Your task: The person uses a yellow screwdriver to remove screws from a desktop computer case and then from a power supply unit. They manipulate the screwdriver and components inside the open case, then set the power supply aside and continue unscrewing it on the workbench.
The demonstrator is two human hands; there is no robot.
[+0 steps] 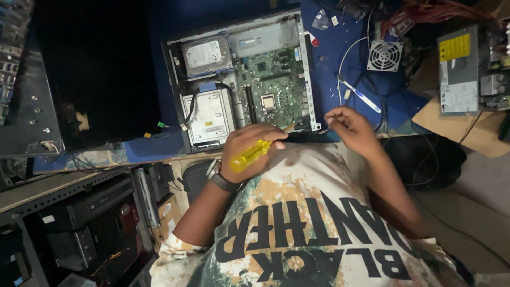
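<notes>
From the head camera, the left hand (249, 151) is wrapped tight around a yellow-handled screwdriver (254, 153), held just at the near edge of the opened computer case (241, 74) on the blue table (340, 58). The right hand (351, 126) hovers by the case's near right corner, fingers loosely curled and pinched together; whether they hold anything I cannot tell. A small white fan (384, 56) lies beyond it.

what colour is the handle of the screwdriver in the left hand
Translucent yellow. The screwdriver handle shows best in the head view, gripped by the left hand.
</notes>
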